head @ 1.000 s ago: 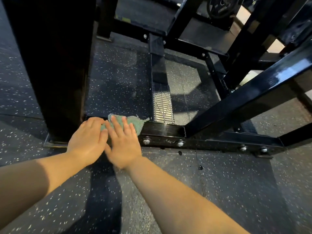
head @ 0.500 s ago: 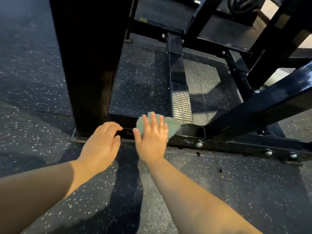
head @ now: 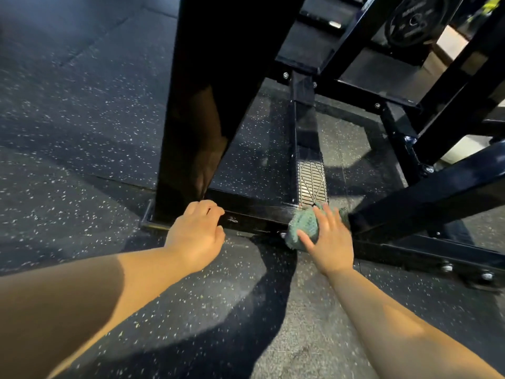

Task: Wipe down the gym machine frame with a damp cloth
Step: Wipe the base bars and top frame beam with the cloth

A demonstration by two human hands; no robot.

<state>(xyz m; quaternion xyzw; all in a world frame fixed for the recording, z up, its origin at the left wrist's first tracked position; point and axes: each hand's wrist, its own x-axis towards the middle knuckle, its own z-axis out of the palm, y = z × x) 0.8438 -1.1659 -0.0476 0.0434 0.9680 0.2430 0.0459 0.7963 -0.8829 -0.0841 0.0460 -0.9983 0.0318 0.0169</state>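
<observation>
The right hand (head: 330, 239) presses flat, fingers spread, on the green cloth (head: 302, 225), which lies bunched on the low black frame bar (head: 254, 214) just below the ribbed metal plate (head: 313, 181), while the left hand (head: 196, 233), loosely curled and empty, rests on the same bar beside the upright post (head: 191, 127), apart from the cloth.

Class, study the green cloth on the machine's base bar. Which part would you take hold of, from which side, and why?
I would grip the bunched left end of the green cloth, which overhangs the near edge of the base bar and is not covered by the right hand. Come from the near left and pinch the folds. The diagonal strut crowds its right side.
</observation>
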